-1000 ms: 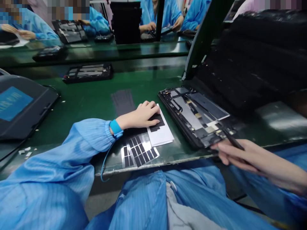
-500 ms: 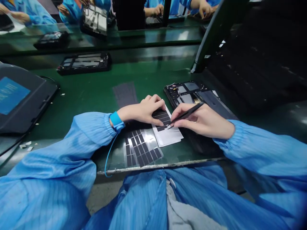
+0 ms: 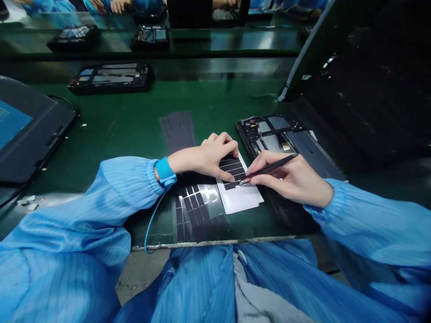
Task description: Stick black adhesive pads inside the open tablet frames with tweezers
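On the green workbench (image 3: 114,114), the far left holds a dark padded case (image 3: 40,134) with a blue panel, small white scraps lying near it. Further right lies a dark ribbed sheet (image 3: 177,132), and below it a clear film (image 3: 198,208) carries rows of black rectangular pieces, partly in shadow. The left hand (image 3: 205,159), with a blue wrist strap (image 3: 164,171) and a trailing blue cord (image 3: 150,226), lies spread on a white backing card (image 3: 244,199), its fingers and thumb pressing on or beside the black strips (image 3: 232,168) there. The right hand (image 3: 289,177) is close by but apart from it, its fingers closed on slim black tweezers (image 3: 269,167), whose tips reach the strips' lower edge; from this angle, it is hard to say whether they have hold of one. As things lie, many black pieces remain on the film and several on the card, while the opened tablet (image 3: 286,137) just beyond the right hand has its inner plates exposed and its back off. Stacked black panels (image 3: 353,89) rise at the far right.
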A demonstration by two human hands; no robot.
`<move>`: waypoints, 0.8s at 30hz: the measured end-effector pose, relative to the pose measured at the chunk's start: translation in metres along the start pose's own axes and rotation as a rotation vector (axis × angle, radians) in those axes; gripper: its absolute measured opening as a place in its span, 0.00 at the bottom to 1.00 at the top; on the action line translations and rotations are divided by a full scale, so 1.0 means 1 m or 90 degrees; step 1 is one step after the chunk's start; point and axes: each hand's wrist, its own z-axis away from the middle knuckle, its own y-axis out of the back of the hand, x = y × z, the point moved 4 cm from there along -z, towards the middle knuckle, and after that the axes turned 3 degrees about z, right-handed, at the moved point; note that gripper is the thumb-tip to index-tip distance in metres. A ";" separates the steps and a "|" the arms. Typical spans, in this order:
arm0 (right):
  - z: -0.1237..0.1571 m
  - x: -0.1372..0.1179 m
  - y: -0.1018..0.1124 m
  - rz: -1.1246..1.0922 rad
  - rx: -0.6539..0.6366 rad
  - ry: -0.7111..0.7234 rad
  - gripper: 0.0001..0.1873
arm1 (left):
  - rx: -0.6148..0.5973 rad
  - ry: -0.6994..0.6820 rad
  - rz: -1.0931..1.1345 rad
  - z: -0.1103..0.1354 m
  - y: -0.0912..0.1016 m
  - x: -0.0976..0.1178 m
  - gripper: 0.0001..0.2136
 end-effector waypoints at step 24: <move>0.012 0.023 0.029 -0.082 0.321 -0.027 0.15 | 0.272 -0.211 0.142 -0.003 -0.020 0.034 0.11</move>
